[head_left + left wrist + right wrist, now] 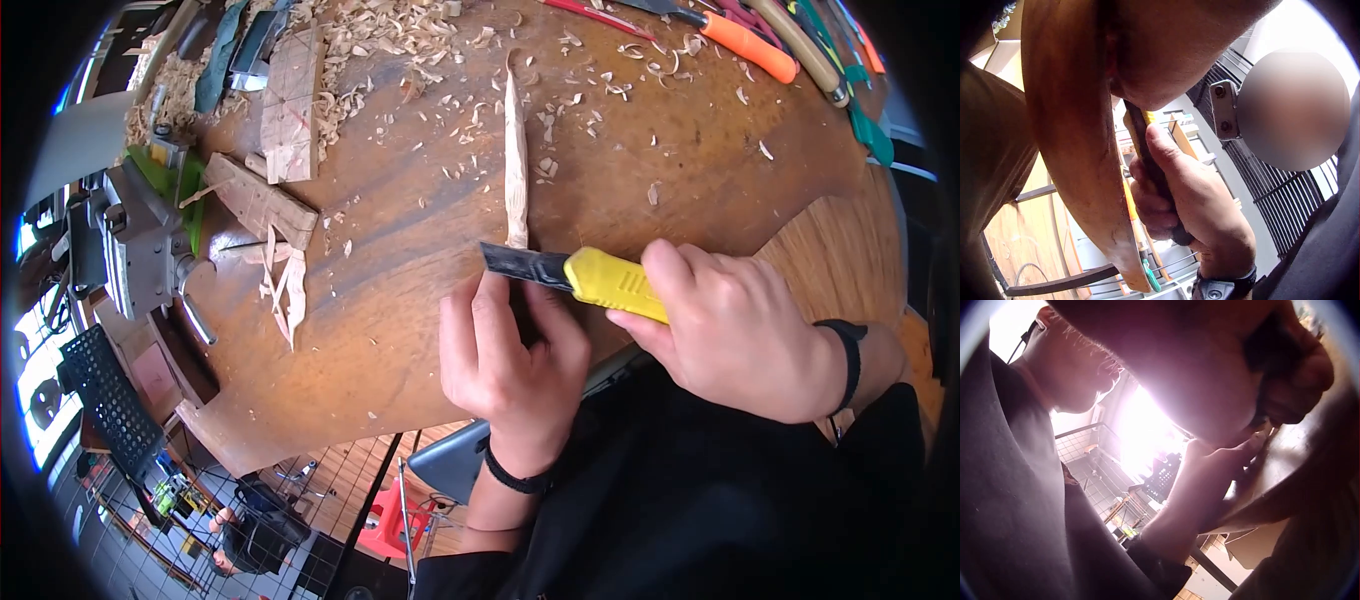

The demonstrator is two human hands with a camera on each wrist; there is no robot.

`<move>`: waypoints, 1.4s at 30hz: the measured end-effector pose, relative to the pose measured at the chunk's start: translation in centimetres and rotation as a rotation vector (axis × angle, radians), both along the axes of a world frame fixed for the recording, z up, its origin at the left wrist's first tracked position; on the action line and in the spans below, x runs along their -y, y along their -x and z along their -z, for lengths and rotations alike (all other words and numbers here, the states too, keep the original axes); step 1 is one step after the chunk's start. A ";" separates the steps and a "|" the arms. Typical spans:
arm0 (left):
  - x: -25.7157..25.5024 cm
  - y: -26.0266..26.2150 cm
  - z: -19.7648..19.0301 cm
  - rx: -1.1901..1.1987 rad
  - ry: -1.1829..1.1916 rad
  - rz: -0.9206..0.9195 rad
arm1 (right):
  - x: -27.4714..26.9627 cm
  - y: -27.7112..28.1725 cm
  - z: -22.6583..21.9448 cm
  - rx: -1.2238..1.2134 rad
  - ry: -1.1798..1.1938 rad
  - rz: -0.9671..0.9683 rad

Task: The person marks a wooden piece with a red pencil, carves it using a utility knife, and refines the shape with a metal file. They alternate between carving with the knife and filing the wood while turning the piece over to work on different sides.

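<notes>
A slim, whittled wooden stick (515, 160) with a pointed far tip extends away over the worktable (400, 260). My left hand (515, 350) pinches its near end, which the fingers and the blade partly hide. In my right hand (745, 330) is a yellow utility knife (615, 285), gripped round its handle with the thumb along it. Its dark, wide blade (520, 264) crosses just above the left fingertips at the stick's near end. From below, the left wrist view shows the right hand (1185, 194) wrapped round the knife handle (1150, 150).
Wood shavings (400, 50) litter the far side. A metal vise (150, 240) stands at the left edge, near wooden blocks (260, 200) and split wood pieces (288, 285). An orange-handled tool (750, 48) and other hand tools lie at the far right.
</notes>
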State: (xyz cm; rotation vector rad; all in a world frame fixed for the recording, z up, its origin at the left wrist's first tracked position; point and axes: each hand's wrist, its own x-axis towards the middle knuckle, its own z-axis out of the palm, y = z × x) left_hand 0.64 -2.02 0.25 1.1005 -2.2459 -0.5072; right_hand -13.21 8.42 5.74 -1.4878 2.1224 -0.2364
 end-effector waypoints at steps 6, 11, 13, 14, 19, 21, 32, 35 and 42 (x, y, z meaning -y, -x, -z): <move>-0.1 0.1 0.0 -0.015 -0.007 0.003 | -0.6 0.3 -0.4 -0.013 -0.024 -0.010; -0.2 -0.2 -0.1 0.015 -0.027 0.029 | 0.2 0.0 0.1 -0.001 -0.010 -0.007; -0.1 0.0 0.1 0.002 -0.012 0.018 | -0.3 0.4 0.0 -0.010 0.014 -0.011; -0.1 0.0 0.2 -0.008 -0.004 0.014 | -0.6 0.5 -0.3 -0.015 -0.026 -0.019; -0.2 0.0 -0.1 0.033 -0.019 0.034 | -0.1 0.5 -0.1 -0.011 -0.034 -0.010; -0.1 0.0 0.1 0.027 0.003 0.037 | 0.5 0.5 0.5 0.026 0.004 0.010; -0.3 -0.1 -0.2 0.010 -0.082 0.014 | -0.6 1.9 1.1 0.075 0.147 -0.015; -0.1 0.0 0.0 -0.023 -0.061 0.013 | -0.4 2.2 0.8 0.113 0.103 -0.019; 0.0 0.0 -0.3 -0.028 -0.100 0.005 | 0.2 2.4 0.7 0.207 0.092 0.012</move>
